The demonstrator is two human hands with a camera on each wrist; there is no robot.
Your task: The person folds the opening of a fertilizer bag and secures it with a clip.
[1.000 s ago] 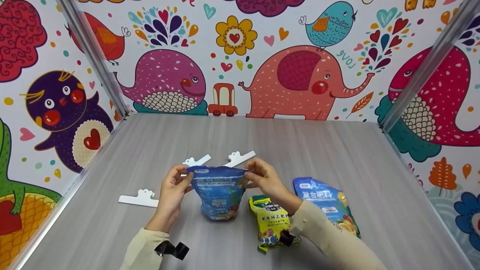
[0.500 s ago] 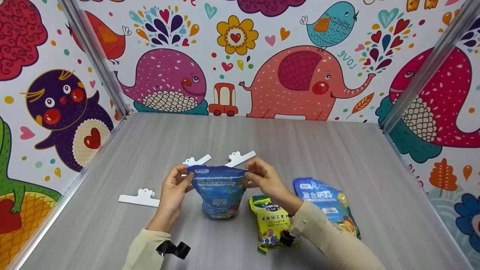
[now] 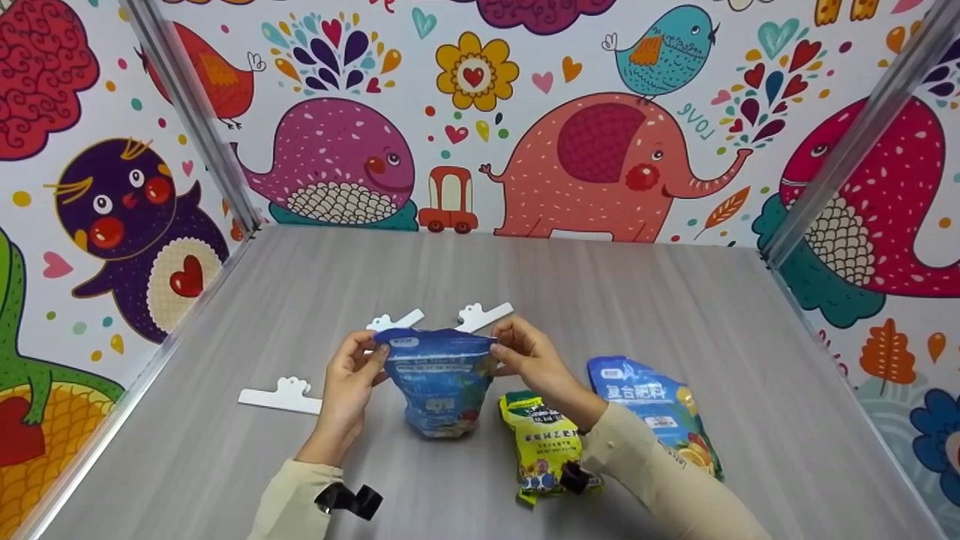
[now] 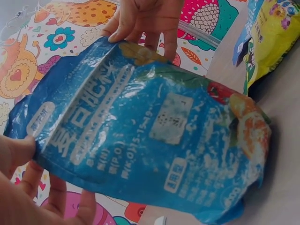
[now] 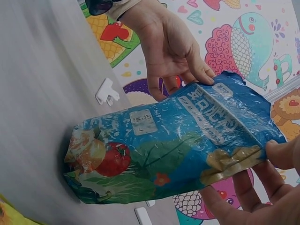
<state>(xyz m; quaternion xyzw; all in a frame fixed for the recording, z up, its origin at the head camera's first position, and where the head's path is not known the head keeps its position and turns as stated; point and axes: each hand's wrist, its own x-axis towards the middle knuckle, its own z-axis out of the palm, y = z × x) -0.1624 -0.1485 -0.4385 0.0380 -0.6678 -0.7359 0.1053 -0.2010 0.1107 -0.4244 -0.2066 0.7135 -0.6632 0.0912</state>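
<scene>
Left hand (image 3: 349, 386) and right hand (image 3: 535, 363) pinching the blue bag (image 3: 441, 386) upright between them!
Two clips (image 3: 485, 317) behind, a third clip (image 3: 279, 397) left; right sleeve (image 3: 660, 465) partly hiding yellow packet (image 3: 541, 444) and another bag (image 3: 639, 386).

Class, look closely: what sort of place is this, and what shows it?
Probably a small work booth: cartoon-printed walls stand on three sides of a grey wood-grain tabletop, with metal posts at the far corners.

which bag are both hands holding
The blue bag whose top corners the left hand and right hand pinch; the yellow bag and other blue bag lie on the table.
</scene>
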